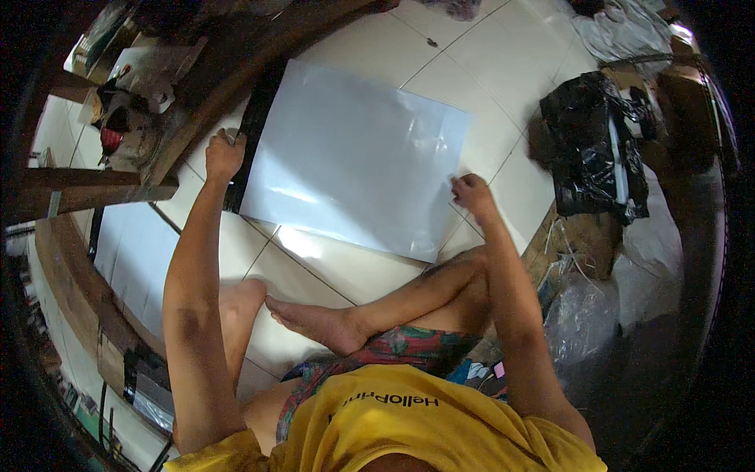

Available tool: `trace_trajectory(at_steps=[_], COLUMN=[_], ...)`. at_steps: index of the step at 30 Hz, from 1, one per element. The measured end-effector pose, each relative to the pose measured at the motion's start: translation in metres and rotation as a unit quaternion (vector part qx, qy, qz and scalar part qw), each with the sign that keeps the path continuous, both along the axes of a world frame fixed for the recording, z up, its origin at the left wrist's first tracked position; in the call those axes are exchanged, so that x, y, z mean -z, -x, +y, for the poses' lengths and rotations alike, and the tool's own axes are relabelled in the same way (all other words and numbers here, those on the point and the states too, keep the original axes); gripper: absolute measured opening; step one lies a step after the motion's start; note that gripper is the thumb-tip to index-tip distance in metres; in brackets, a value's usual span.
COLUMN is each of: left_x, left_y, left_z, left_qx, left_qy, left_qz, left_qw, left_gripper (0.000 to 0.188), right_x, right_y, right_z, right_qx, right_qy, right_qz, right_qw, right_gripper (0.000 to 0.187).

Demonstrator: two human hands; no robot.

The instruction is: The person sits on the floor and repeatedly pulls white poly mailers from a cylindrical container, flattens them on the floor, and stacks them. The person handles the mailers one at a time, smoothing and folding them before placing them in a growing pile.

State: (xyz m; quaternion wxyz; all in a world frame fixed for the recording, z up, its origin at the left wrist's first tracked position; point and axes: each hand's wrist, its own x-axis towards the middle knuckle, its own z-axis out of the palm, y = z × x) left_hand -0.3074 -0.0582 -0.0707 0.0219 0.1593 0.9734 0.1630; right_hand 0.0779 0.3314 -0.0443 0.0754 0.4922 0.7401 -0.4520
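A large glossy pale blue-white sheet [354,157] lies on the tiled floor in front of my crossed legs. Along its left side runs a black strip [255,130]. My left hand [226,156] is closed at the outer edge of this strip, its fingers curled against it. At the sheet's right edge, my right hand [472,194] is closed in a pinch, fingertips on the border. Just what lies between the fingertips of either hand is partly hidden.
Wooden beams [94,191] of a frame stand close on the left, with another pale sheet [138,252] beneath. Crumpled black plastic [586,145] lies at the right, above clear plastic wrap [583,311]. A small dark scrap [432,42] sits on the far tiles.
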Motion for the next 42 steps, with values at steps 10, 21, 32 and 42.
trace_trajectory(at_steps=[10,21,32,42], left_x=[0.042,0.090,0.080,-0.042], left_y=[0.022,0.060,0.045,-0.039], left_z=[0.007,0.010,0.015,0.010], left_qx=[0.093,0.101,0.012,-0.039], left_qy=[0.069,0.123,-0.128,-0.203], left_qz=[-0.020,-0.074,-0.203,-0.316], left_qw=[0.993,0.985,0.971,0.926], left_gripper=[0.037,0.056,0.050,0.035], right_x=[0.003,0.028,-0.024,0.005], right_y=[0.010,0.015,0.031,0.023], right_z=[-0.022,-0.033,-0.057,0.005], right_qx=[-0.058,0.068,0.223,0.000], right_qy=[-0.114,-0.068,0.135,0.013], right_qz=[-0.051,0.018,0.150,0.260], right_qw=[0.990,0.995,0.954,0.965], right_gripper=[0.044,0.051,0.054,0.053])
